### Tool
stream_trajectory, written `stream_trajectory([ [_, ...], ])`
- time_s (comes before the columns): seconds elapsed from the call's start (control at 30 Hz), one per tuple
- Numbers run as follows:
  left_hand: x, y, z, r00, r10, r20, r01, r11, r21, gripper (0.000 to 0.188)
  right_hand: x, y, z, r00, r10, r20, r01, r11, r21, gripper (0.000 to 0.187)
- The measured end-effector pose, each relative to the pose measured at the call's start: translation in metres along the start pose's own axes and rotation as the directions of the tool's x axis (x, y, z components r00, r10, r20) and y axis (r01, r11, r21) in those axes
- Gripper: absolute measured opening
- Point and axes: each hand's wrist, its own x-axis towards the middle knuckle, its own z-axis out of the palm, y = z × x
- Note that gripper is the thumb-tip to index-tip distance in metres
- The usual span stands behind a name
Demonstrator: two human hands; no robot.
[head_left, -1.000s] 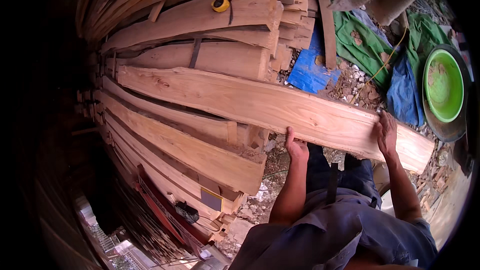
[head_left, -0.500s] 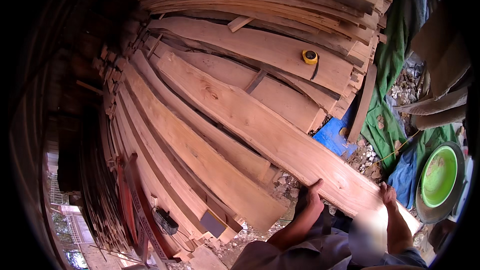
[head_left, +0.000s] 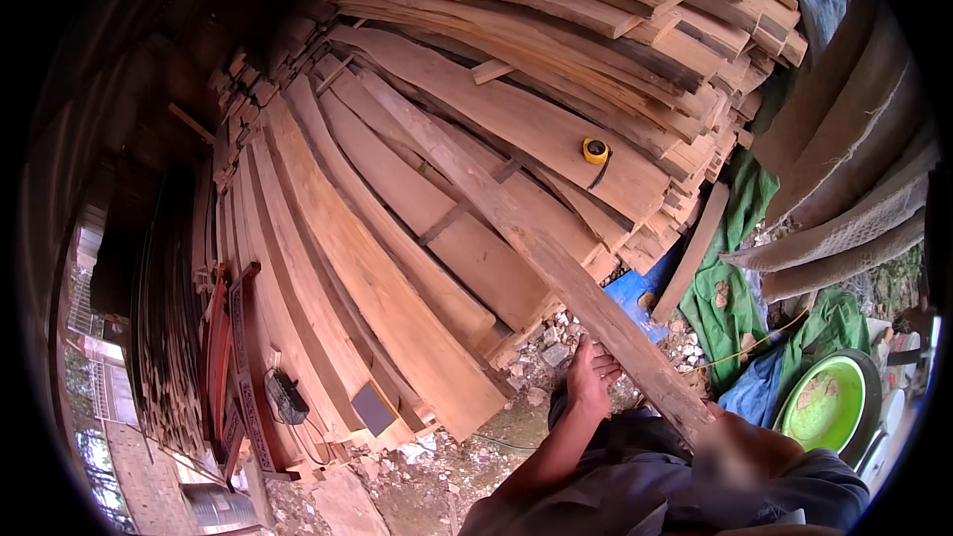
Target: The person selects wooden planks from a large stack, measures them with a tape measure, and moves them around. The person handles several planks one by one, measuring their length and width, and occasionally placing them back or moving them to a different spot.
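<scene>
Fingers [head_left: 605,365] of the left hand [head_left: 588,389] are parted, just left of the plank [head_left: 556,263], which slants far left to near right; the right hand [head_left: 732,427] is at its near end, grip too blurred to tell.

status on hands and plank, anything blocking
Left hand open, beside plank. Right hand at its near end. Plank reaches over boards; tape measure lies apart.

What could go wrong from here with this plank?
The plank might tip or twist: its narrow edge seems uppermost, and the left hand is open beside it. If it swings right, it might knock the tape measure lying on a nearby board. Loose rubble close by could upset footing.
</scene>
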Motion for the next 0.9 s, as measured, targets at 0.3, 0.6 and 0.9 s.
stream_trajectory([
  [0.3, 0.163, -0.158, -0.111, 0.703, 0.623, 0.343, -0.583, 0.781, -0.223, 0.054, -0.023, -0.004, 0.028, 0.972, 0.222, 0.078, -0.23, 0.965, 0.123, 0.063],
  [0.6, 0.083, -0.081, -0.062, 0.993, 0.033, 0.112, 0.024, 0.882, -0.471, 0.042, -0.094, -0.05, -0.012, 0.962, 0.249, 0.114, -0.274, 0.878, 0.393, 0.065],
  [0.9, 0.09, -0.11, -0.071, 0.984, 0.16, -0.081, -0.179, 0.878, -0.444, 0.044, -0.017, -0.005, -0.03, 0.926, 0.016, -0.376, -0.005, 1.0, 0.031, 0.066],
])
